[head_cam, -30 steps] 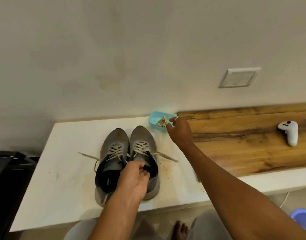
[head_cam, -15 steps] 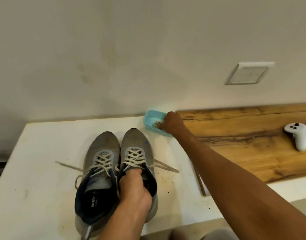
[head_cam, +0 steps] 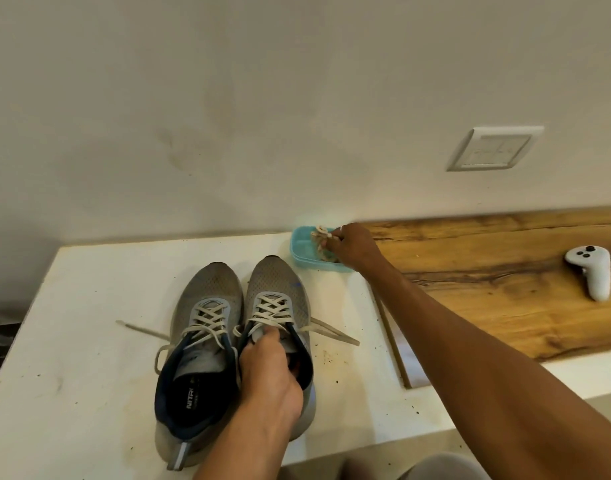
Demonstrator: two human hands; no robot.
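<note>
Two grey sneakers stand side by side on the white counter (head_cam: 72, 306), toes toward the wall. My left hand (head_cam: 267, 372) grips the tongue and collar of the right sneaker (head_cam: 280, 282); the left sneaker (head_cam: 203, 306) beside it is untouched, its laces loose. At the back, against the wall, sits a small turquoise container (head_cam: 302, 249). My right hand (head_cam: 352, 244) reaches into it and pinches a crumpled beige cloth (head_cam: 319, 235), part of which sticks up above the rim.
A wooden board (head_cam: 487, 271) covers the counter to the right, with a white game controller (head_cam: 591, 271) lying on it. A wall switch plate (head_cam: 494, 148) is above. Dark specks of dirt dot the counter near the right sneaker.
My right hand went down into the turquoise container and now lifts the cloth above its rim. The left hand keeps its grip on the right sneaker. The camera moved closer.
</note>
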